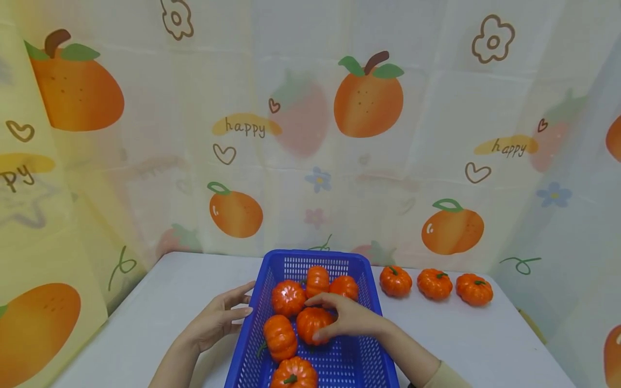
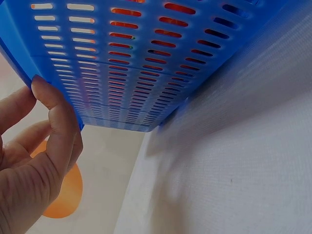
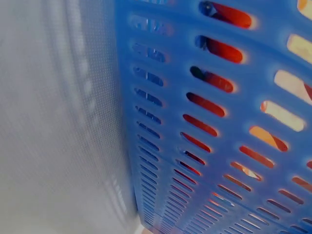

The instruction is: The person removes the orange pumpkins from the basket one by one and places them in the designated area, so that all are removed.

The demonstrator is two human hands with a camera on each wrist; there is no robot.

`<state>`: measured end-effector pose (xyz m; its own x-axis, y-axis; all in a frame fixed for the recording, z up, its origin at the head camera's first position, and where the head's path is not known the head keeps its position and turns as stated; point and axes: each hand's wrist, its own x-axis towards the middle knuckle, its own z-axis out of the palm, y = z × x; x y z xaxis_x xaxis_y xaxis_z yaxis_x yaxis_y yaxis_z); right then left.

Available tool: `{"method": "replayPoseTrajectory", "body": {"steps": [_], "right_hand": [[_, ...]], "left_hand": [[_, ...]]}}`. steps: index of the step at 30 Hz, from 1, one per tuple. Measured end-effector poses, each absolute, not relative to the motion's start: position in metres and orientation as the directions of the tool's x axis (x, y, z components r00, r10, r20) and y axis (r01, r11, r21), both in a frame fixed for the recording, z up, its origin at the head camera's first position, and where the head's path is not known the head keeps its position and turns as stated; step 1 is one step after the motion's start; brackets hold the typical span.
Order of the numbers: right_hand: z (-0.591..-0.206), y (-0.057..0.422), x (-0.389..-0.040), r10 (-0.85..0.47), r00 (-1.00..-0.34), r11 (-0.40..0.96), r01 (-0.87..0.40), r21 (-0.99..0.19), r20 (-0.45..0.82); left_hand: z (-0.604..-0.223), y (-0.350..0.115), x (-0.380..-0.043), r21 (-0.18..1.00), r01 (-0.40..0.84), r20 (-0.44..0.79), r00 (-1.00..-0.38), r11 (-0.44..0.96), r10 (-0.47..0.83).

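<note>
I have the fingers and thumb of my right hand [image 1: 350, 317] curled round a glossy orange pumpkin [image 1: 310, 324], spread only about as wide as its sides, the fingers over its far side and the thumb on the near one. This pumpkin is inside the blue basket [image 1: 317, 253], near the middle, with five others about it: one just beside it to the left and further back [image 1: 288, 296], one at the back [image 1: 317, 279], one at the back right [image 1: 345, 286], one on its side to the left [image 1: 280, 337], its green stem towards the basket wall, and one at the near end [image 1: 302, 369], stem up. My left hand [image 1: 215, 319] is loose, fingers parted and lightly bent, fingertips touching the basket's left rim from outside. The basket stands on a white table [image 1: 131, 312], where three more pumpkins sit in a row to its right, near [image 1: 395, 283], middle [image 1: 433, 285] and far [image 1: 473, 291]. Behind hangs a pale curtain [image 1: 291, 32] printed with oranges, hearts and the word "happy". Through the slots in the basket's sides, my wrist views show patches of orange-red.
</note>
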<state>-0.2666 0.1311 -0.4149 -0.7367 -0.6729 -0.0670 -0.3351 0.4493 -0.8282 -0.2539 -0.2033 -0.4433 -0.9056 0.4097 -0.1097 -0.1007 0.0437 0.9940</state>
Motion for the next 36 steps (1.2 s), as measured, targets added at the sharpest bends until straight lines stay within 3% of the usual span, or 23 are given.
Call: {"method": "replayPoseTrajectory", "body": {"steps": [8, 22, 29, 36], "right_hand": [[-0.4163, 0.131, -0.2624, -0.711, -0.698, 0.538, -0.46, -0.707, -0.088], [-0.418, 0.1314, -0.2613, -0.763, -0.631, 0.54, -0.506, -0.673, -0.138], [-0.4158, 0.1321, -0.2598, -0.732, -0.668, 0.586, -0.518, -0.622, -0.134], [-0.4141, 0.1316, -0.2609, -0.67, -0.741, 0.605, -0.511, -0.611, -0.044]], "left_hand": [[-0.4425, -0.2037, -0.2519, 0.996, -0.084, -0.092, -0.9, 0.037, 0.426], [-0.4426, -0.202, -0.2521, 0.994, -0.099, -0.109, -0.906, 0.045, 0.409], [-0.4424, -0.2018, -0.252, 0.994, -0.102, -0.114, -0.904, 0.051, 0.412], [-0.4435, -0.2019, -0.2534, 0.993, -0.1, -0.115, -0.906, 0.058, 0.408]]}}
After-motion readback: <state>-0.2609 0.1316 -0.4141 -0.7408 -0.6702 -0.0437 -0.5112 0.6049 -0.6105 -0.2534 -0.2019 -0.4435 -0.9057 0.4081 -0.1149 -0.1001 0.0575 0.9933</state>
